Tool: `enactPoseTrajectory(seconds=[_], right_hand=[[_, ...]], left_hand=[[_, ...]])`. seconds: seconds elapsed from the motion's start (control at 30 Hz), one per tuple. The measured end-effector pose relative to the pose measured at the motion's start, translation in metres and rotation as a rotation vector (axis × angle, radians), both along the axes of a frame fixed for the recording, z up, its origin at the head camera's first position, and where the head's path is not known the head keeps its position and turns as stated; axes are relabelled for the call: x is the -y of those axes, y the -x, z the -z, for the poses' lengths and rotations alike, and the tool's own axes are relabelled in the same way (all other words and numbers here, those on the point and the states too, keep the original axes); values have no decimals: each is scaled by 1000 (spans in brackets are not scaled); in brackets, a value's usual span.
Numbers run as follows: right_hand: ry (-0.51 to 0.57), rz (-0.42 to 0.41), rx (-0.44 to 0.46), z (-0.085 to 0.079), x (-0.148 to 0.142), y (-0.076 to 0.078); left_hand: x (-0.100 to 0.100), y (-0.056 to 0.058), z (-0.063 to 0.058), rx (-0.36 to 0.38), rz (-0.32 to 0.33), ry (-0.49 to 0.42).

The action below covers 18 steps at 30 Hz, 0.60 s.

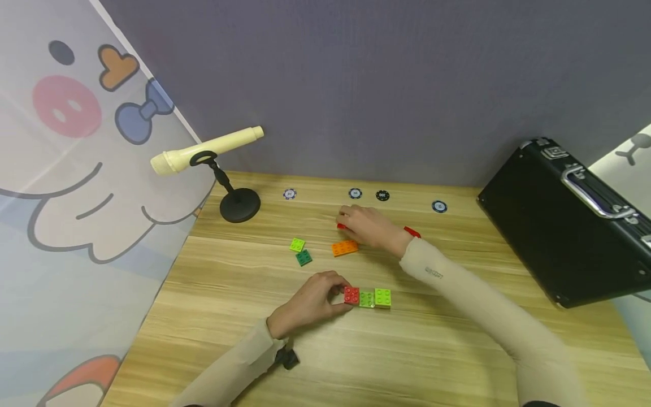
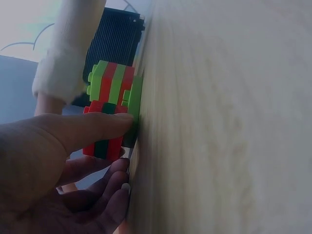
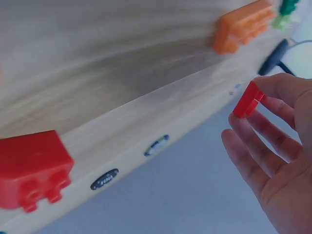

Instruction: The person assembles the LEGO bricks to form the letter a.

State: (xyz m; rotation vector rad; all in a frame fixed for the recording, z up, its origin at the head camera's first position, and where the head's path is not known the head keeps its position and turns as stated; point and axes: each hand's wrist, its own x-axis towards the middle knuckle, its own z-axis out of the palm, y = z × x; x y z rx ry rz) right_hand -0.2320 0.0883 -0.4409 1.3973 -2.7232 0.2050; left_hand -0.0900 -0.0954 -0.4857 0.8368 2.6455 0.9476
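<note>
My left hand grips one end of a brick build between thumb and fingers. That end is a stack of red and dark green bricks; a lime and red striped stack stands at the other end. A low green base shows beneath, on the table. Farther back, my right hand pinches a small red brick between thumb and fingertips, just above the table. An orange brick lies close by it. Under my right forearm's edge, another red brick is partly hidden.
A lime brick and a dark green brick lie to the left. Poker chips, such as the black chip, line the back. A cream microphone on a stand is back left; a black case stands right.
</note>
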Motion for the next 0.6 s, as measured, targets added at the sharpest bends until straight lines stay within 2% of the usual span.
enactPoseTrajectory(seconds=[0.2, 0.4, 0.6], right_hand=[[80, -47, -68, -14, -25, -42], [148, -86, -1, -21, -42, -90], [167, -155, 31, -13, -48, -128]], left_hand=[[0, 2, 1, 12, 5, -4], [0, 5, 2, -5, 12, -14], [0, 4, 2, -1, 11, -24]])
